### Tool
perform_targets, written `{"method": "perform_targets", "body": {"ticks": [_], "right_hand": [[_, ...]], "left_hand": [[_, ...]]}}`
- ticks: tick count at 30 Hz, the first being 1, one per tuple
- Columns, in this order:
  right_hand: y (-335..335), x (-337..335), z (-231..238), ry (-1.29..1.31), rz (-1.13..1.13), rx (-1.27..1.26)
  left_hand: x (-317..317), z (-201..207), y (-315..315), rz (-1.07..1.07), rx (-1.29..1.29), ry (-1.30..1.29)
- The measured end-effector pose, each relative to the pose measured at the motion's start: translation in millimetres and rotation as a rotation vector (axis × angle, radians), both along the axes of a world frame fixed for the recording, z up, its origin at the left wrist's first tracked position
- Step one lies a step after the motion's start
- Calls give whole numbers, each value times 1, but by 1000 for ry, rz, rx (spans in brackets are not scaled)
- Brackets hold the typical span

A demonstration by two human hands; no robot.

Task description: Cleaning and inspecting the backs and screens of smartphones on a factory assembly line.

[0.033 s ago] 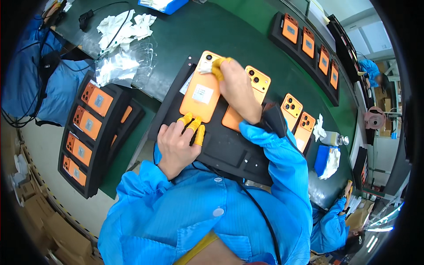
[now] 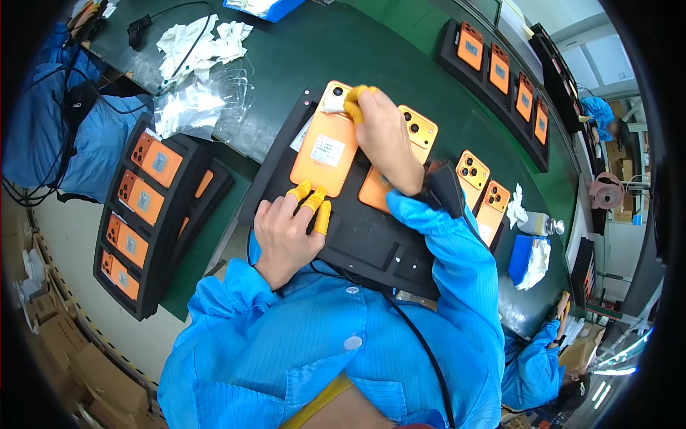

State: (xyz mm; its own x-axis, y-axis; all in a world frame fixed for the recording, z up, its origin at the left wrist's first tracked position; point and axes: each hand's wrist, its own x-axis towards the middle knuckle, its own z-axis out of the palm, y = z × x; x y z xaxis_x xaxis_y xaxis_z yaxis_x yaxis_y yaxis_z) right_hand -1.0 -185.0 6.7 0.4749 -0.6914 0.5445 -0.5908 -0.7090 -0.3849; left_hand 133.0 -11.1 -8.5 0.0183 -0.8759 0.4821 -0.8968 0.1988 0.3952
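An orange smartphone (image 2: 325, 146) with a white label lies camera side up in a black foam tray (image 2: 357, 247). My right hand (image 2: 382, 132), in yellow finger cots, pinches a folded white cloth (image 2: 334, 102) and presses it just below the phone's camera area. My left hand (image 2: 289, 232) rests with its fingers apart and stretched out, the yellow-covered tips touching the phone's lower edge. Beside it in the tray lies another orange phone (image 2: 373, 191), partly hidden by my right hand. Two more phones (image 2: 472, 171), (image 2: 493, 204) lie to the right of my wrist.
Stacked black trays of orange phones (image 2: 146, 204) stand at the left; another tray (image 2: 500, 82) lies at the far right. Crumpled white cloths (image 2: 200, 46) and clear plastic film (image 2: 193, 107) lie at the back left. A bottle (image 2: 539, 224) and a blue box (image 2: 527, 259) stand right. Co-workers sit nearby.
My right hand has shifted slightly with the white cloth along the phone's upper part. The left hand stays in place at the phone's lower edge.
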Motion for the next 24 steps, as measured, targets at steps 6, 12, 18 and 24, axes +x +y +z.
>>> {"method": "perform_targets", "body": {"ticks": [6, 12, 18, 24], "right_hand": [[-11, 27, 0, -54, -19, -97], [14, 8, -7, 97, 106, -57], [-22, 24, 2, -33, -80, -85], [6, 37, -4, 34, 114, -182]], "left_hand": [[-3, 1, -3, 10, -58, 23], [-2, 0, -1, 30, -47, 10], [-4, 4, -3, 13, -36, 15], [-1, 1, -1, 16, -26, 14]]}}
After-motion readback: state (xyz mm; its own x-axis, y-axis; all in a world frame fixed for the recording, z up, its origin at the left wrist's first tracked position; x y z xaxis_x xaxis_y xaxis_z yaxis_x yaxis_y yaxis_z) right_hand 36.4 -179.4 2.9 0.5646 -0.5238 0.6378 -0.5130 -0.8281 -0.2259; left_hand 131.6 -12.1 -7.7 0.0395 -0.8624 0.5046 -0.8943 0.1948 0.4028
